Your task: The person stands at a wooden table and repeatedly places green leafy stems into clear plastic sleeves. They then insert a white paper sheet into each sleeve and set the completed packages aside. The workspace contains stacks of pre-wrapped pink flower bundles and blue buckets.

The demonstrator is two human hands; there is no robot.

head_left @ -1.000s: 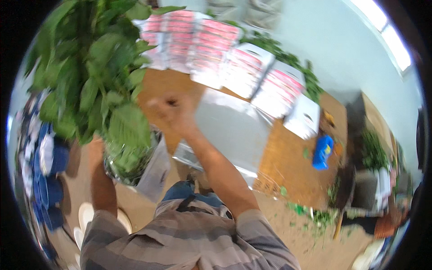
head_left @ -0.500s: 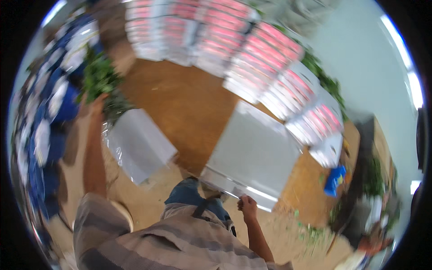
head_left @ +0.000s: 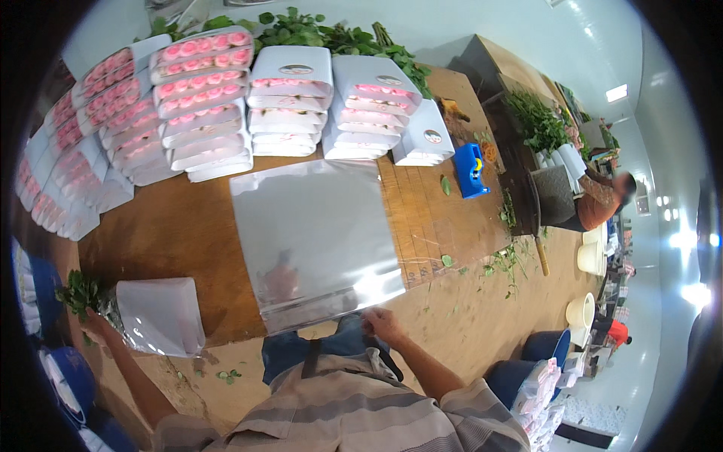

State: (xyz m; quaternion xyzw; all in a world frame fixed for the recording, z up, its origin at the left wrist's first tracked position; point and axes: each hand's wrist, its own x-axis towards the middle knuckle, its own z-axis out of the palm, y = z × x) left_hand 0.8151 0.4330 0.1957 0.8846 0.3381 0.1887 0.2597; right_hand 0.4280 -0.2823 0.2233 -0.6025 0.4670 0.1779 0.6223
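My left hand (head_left: 96, 325), at the table's near left corner, is closed round the leafy stems of a wrapped bunch. Its dark green leaves (head_left: 77, 295) stick out past the hand. The bunch's white sleeve (head_left: 160, 315), with a clear film edge, points right, over the table edge. In front of me a large shiny clear plastic sheet (head_left: 320, 233) lies flat across the wooden table. My right hand (head_left: 384, 325) is at the sheet's near edge with curled fingers. Whatever they may pinch is hidden.
White-wrapped bunches of pink roses (head_left: 202, 94) stand stacked along the table's far side, with loose greenery (head_left: 331, 34) behind. A blue tape dispenser (head_left: 471, 172) sits on the right. Blue buckets (head_left: 64, 384) flank the left. Another person (head_left: 599, 203) is at the right.
My view has swung to the right, and the stacks now appear further left. The left hand still holds the bunch, now lower in view. The right hand stays by the sheet's near edge.
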